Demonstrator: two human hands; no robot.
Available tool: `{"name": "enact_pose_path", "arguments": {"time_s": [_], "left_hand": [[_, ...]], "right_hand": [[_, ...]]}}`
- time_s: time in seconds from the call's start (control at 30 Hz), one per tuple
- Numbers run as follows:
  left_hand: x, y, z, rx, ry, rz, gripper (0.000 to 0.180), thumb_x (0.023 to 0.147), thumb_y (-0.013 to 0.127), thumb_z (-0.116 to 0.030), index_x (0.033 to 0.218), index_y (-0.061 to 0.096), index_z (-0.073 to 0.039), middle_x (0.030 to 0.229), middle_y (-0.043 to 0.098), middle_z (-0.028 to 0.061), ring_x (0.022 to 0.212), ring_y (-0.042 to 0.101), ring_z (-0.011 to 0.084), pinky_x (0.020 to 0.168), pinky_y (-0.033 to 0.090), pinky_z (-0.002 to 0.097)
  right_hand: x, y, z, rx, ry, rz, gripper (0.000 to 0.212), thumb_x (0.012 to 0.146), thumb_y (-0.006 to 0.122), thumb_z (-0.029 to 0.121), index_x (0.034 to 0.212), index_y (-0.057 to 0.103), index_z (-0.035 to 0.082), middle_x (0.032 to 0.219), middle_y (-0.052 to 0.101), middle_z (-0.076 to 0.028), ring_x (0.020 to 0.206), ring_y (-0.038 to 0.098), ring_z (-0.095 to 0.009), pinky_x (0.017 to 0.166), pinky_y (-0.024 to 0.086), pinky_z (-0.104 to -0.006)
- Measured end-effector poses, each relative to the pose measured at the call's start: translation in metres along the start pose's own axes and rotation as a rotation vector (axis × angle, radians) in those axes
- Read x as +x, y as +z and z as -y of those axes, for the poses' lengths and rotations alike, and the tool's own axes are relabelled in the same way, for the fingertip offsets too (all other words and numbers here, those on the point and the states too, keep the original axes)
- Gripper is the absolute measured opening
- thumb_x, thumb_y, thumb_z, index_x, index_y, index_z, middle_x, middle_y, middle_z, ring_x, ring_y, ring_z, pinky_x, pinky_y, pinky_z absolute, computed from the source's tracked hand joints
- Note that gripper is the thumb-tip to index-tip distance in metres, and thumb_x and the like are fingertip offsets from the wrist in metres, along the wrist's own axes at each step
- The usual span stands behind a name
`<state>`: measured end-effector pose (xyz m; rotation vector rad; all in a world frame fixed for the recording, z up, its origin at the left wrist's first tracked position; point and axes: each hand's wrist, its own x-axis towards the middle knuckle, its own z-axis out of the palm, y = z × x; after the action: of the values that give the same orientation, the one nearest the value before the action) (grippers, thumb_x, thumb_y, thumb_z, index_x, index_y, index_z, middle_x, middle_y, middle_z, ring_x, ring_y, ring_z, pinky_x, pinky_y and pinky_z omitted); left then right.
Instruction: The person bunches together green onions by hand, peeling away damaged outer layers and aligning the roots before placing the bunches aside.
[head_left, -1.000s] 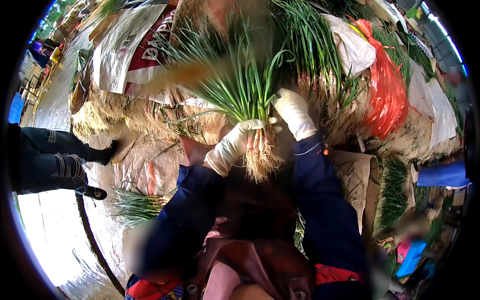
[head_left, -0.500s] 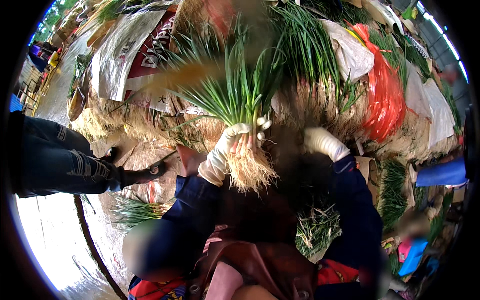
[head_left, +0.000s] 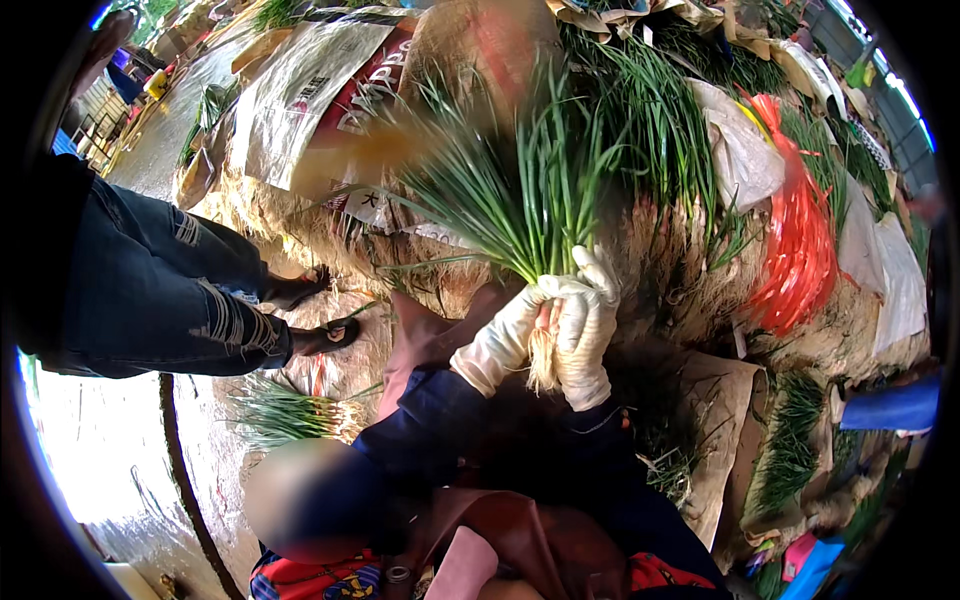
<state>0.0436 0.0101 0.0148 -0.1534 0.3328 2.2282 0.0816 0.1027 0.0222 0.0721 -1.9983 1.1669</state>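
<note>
Apron: one, of shiny dark-red material [head_left: 510, 525], smooth and folded.
Left hand: in a thin, wrinkled whitish glove [head_left: 505, 338], it was closed around the stems, the thumb laid across them.
Right hand: in the second such glove [head_left: 585, 335], with bent fingers touching the stems from the right; I could not tell how tightly it was closed.
Onion bunch: one [head_left: 520, 210], between both hands, its long green leaves fanned upward, its pale stringy roots hanging below.
Ground bunch: one smaller [head_left: 285, 412], lying at left.
Bystander: two legs in torn jeans [head_left: 180, 300].
Red strips: one glossy plastic hank [head_left: 800, 245], on the heap [head_left: 650, 120] of leafy onions.
</note>
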Motion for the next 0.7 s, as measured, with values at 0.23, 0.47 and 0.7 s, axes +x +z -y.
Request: {"name": "enact_pose_path", "arguments": {"time_s": [0.23,0.47,0.7], "left_hand": [[0.0,0.007,-0.08,0.153,-0.036,0.331,0.045,0.079,0.058,-0.005,0.121,0.045,0.003,0.084,0.059,0.0061,0.072,0.059,0.0167,0.064,0.054,0.0268],[0.053,-0.031,-0.072,0.312,0.076,0.313,0.051,0.085,0.058,-0.019,0.128,0.04,0.002,0.103,0.06,0.0118,0.083,0.061,0.0184,0.068,0.052,0.0266],[0.029,-0.017,-0.047,0.442,0.043,0.105,0.029,0.084,0.057,-0.023,0.082,0.061,0.006,0.076,0.064,0.0176,0.05,0.059,0.0174,0.036,0.044,0.0201]], "right_hand": [[0.1,-0.008,0.001,0.19,0.056,-0.14,0.038,0.089,0.05,0.044,0.094,0.06,0.007,0.086,0.061,-0.009,0.076,0.061,-0.022,0.073,0.049,-0.039],[0.123,-0.054,-0.097,-1.098,0.12,0.335,0.024,0.076,0.068,0.035,0.071,0.063,0.011,0.069,0.06,-0.005,0.06,0.056,-0.017,0.054,0.043,-0.0344],[0.043,-0.044,-0.002,-0.681,-0.035,0.315,0.022,0.077,0.067,0.032,0.073,0.058,0.013,0.062,0.058,-0.002,0.056,0.056,-0.016,0.055,0.045,-0.0323]]}}
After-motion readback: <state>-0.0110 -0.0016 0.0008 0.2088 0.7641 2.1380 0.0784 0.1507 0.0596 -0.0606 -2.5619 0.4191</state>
